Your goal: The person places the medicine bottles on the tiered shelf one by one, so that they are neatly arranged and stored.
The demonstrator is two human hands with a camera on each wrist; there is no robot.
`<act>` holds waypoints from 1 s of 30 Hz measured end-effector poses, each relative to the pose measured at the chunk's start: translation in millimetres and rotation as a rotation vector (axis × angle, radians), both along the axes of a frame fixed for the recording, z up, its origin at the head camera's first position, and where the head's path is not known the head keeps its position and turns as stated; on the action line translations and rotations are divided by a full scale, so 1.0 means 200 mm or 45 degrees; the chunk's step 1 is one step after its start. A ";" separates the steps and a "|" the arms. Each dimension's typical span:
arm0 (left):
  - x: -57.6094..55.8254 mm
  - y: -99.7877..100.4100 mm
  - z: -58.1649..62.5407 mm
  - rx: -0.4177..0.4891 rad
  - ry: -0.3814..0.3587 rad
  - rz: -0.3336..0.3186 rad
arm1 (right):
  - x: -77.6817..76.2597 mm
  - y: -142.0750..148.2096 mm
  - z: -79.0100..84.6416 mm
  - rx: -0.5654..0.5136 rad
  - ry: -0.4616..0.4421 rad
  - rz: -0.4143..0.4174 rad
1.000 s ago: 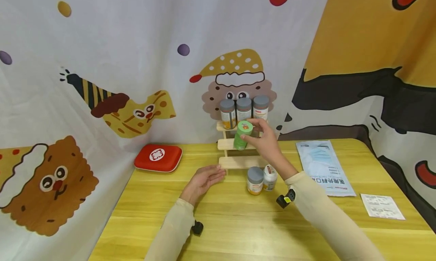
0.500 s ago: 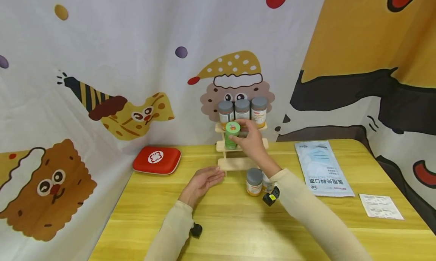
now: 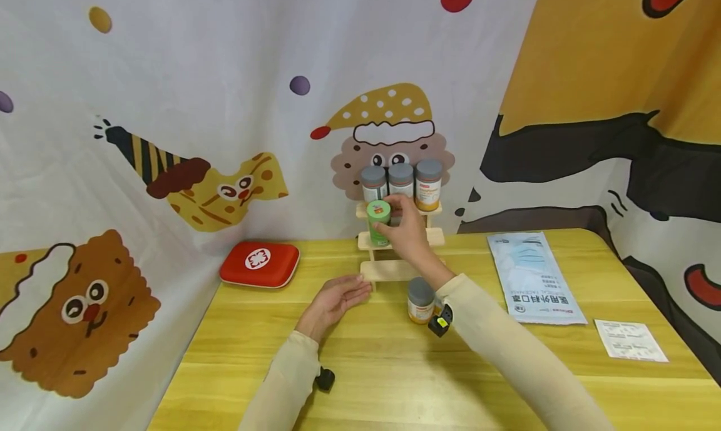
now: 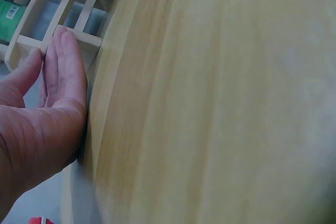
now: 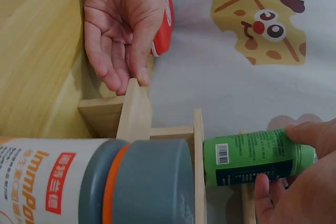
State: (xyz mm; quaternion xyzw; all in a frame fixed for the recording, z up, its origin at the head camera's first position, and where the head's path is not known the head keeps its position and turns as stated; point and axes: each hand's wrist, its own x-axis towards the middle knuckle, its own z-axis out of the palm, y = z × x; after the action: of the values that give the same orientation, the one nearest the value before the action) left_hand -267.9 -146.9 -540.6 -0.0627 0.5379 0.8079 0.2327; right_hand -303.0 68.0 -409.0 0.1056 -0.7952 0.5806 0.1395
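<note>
My right hand [image 3: 408, 231] grips a green bottle [image 3: 378, 228] between thumb and fingers, upright at the left end of the middle step of a small wooden step rack [image 3: 388, 270]. In the right wrist view the bottle's base [image 5: 212, 163] meets the step plank. My left hand [image 3: 336, 301] lightly pinches the left end of the lowest step, its thumb and fingertips on either side of the plank [image 5: 135, 111]. Three grey-capped bottles [image 3: 400, 177] line the top step; my right hand partly covers the middle one.
In front of the rack stands a grey-capped bottle [image 3: 420, 301]; a second bottle beside it is mostly hidden by my right wrist. A red zip case [image 3: 260, 264] lies left, a face mask packet [image 3: 535, 278] right, and a small white printed sheet [image 3: 631, 340] beyond it.
My right hand has carried the green bottle leftward and down to the left end of the middle step. The left hand has stayed at the rack's lower left end.
</note>
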 end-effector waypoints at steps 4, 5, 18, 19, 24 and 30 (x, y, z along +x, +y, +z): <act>0.00 0.00 0.00 -0.008 0.013 -0.009 | -0.01 -0.02 -0.01 0.019 0.010 -0.032; 0.00 0.00 0.00 -0.008 0.011 -0.008 | -0.01 -0.02 -0.01 0.025 0.012 -0.038; 0.01 0.00 0.00 -0.014 0.017 -0.006 | 0.00 -0.04 -0.01 0.106 0.040 -0.087; 0.01 0.00 0.00 -0.014 0.017 -0.006 | 0.00 -0.04 -0.02 0.114 0.038 -0.090; 0.01 0.00 -0.01 -0.019 0.016 -0.013 | 0.01 -0.03 -0.02 0.159 0.012 -0.102; 0.00 0.00 -0.01 -0.023 0.032 -0.006 | 0.01 -0.03 -0.02 0.161 -0.010 -0.080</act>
State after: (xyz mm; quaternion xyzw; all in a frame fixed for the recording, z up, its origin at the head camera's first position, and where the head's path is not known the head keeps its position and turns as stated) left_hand -267.1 -146.4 -542.8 -0.0533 0.5481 0.8032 0.2272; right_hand -300.0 62.6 -413.7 0.0868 -0.8338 0.5249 0.1476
